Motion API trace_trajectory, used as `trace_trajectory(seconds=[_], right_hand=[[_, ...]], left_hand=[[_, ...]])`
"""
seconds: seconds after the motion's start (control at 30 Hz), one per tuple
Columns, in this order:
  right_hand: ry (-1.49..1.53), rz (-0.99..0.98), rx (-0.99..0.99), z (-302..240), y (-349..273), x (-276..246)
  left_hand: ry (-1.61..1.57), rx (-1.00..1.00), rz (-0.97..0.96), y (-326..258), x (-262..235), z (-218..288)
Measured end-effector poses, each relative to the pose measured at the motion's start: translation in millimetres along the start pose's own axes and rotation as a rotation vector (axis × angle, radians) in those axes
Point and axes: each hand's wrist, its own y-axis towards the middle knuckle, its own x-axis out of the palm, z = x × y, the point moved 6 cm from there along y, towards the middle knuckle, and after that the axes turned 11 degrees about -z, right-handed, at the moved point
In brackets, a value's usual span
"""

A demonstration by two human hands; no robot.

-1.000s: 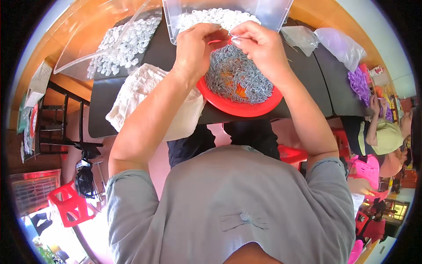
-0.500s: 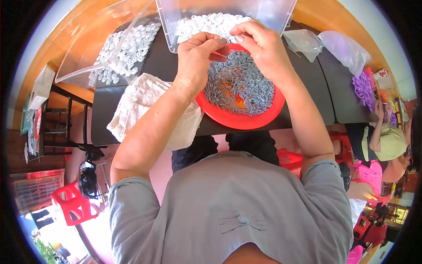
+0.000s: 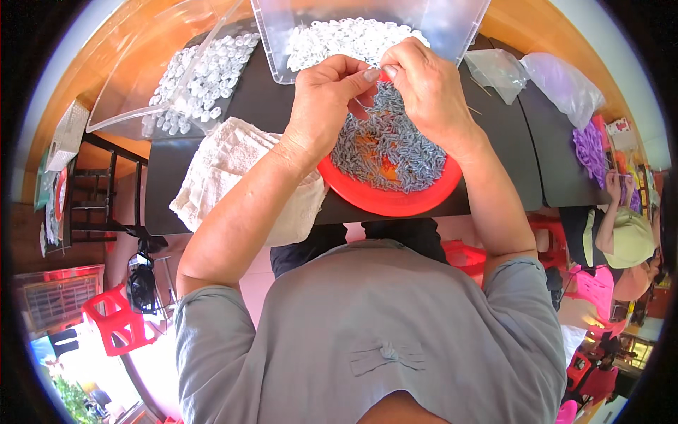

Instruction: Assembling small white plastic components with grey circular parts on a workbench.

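Note:
My left hand and my right hand meet above the far rim of a red plate. Both pinch with thumb and forefinger, fingertips nearly touching; whatever small piece sits between them is too small to make out. The left hand's other fingers curl inward over the plate. Heaped in the plate are many small grey screw-like pieces. Just beyond my hands, a clear plastic bin holds a pile of small white plastic pieces.
More white pieces lie in another clear container at the left. A crumpled cream cloth rests on the dark table by my left forearm. Plastic bags lie to the right, where another person sits near a purple bundle.
My hands have drawn closer together, the left shifting slightly right and the fingertips now almost meeting. The plate appears a little lower and farther right in the view.

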Motion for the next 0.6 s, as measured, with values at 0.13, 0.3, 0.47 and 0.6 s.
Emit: trace_trajectory(seconds=[0.13, 0.3, 0.47, 0.6], right_hand=[[0.045, 0.042, 0.009, -2, -3, 9], [0.087, 0.064, 0.011, -1, -5, 18], [0.152, 0.057, 0.053, -1, -8, 19], [0.228, 0.053, 0.057, 5, -11, 14]], left_hand=[[0.026, -0.025, 0.042, -1, -2, -4], [0.053, -0.054, 0.102, -5, 0, -10], [-0.137, -0.044, 0.116, -6, -2, -16], [-0.121, -0.085, 0.113, -5, -1, -12]])
